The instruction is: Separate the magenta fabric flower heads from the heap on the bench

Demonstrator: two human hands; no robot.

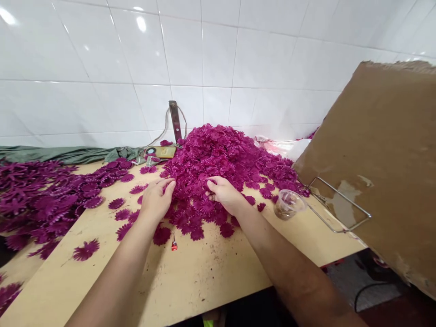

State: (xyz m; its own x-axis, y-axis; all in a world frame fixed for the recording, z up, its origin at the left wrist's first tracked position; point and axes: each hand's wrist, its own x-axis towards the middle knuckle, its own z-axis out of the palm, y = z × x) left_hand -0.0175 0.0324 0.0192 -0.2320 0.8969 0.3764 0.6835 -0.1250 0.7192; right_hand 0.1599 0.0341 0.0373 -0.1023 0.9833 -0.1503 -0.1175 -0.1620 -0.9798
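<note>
A tall heap of purple artificial flower pieces with fringed petals lies in front of me on the wooden table. My left hand is at the heap's left side, thumb and forefinger brought together; whatever is between them is hidden. At the front of the heap, my right hand has its fingers curled in a pinch, with a purple flower piece at the fingertips, though its edges merge with those behind. Loose flower pieces lie scattered left of my left hand.
A clear plastic cup and a bent metal wire frame are at the right, beside a large leaning cardboard sheet. More purple pieces pile up at the left. Behind are a yellow device, green cloth and a tiled wall.
</note>
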